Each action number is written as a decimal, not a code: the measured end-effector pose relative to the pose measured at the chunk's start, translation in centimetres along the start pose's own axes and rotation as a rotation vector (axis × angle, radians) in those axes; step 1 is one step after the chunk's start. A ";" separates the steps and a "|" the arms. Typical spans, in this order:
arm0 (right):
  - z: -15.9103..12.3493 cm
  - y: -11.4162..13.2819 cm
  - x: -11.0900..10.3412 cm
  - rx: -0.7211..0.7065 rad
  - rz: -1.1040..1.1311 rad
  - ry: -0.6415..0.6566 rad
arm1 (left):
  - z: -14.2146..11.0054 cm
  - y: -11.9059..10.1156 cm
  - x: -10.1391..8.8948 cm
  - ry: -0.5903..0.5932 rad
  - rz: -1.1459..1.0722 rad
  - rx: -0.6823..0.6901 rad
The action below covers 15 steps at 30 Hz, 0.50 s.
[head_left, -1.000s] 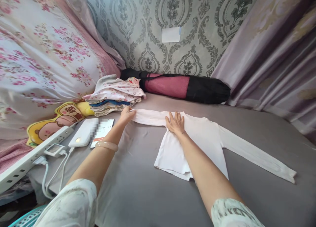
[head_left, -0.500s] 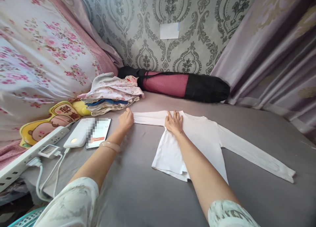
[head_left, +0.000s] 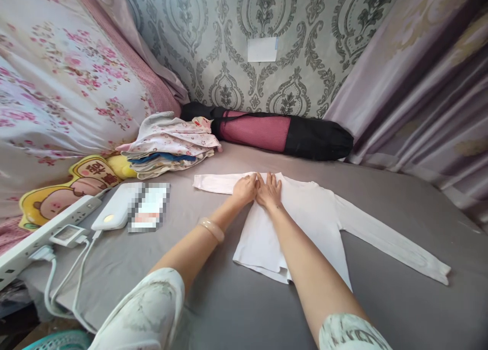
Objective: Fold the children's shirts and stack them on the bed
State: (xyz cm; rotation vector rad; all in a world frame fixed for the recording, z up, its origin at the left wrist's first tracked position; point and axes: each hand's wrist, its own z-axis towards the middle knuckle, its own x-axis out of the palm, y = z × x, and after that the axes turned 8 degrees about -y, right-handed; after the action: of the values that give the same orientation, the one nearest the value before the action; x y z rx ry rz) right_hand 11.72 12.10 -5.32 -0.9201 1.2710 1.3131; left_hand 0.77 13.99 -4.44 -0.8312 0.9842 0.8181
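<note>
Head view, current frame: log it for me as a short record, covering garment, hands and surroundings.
Garment: white long-sleeved shirt, laid out, sleeves out to both sides
Left hand: fingers curled at the left sleeve's shoulder end; firmness of grip unclear
Right hand: flat on the shirt, fingers spread, beside the left hand
Surface: gray sheet
Left side: clothes stack, phone, white corded device, power strip
Back: pink-and-black bag

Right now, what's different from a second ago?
The left hand let go of the cuff and moved right, to the upper end of the sleeve, beside the right hand. The right hand stayed spread on the white shirt; the clothes pile stayed put.
</note>
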 end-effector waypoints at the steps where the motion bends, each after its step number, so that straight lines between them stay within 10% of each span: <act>1: 0.0 0.0 0.0 -0.005 -0.009 -0.001 | -0.1 -0.3 0.7 -0.004 -0.021 0.000; 15: 0.1 0.2 -0.1 0.024 -0.002 0.009 | -3.8 8.8 -1.0 0.064 0.181 -0.225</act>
State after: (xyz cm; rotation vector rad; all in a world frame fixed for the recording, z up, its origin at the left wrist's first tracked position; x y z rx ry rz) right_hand 11.56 12.26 -5.21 -0.9111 1.2898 1.2906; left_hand -8.58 14.36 -6.59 -0.9750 1.0470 1.0781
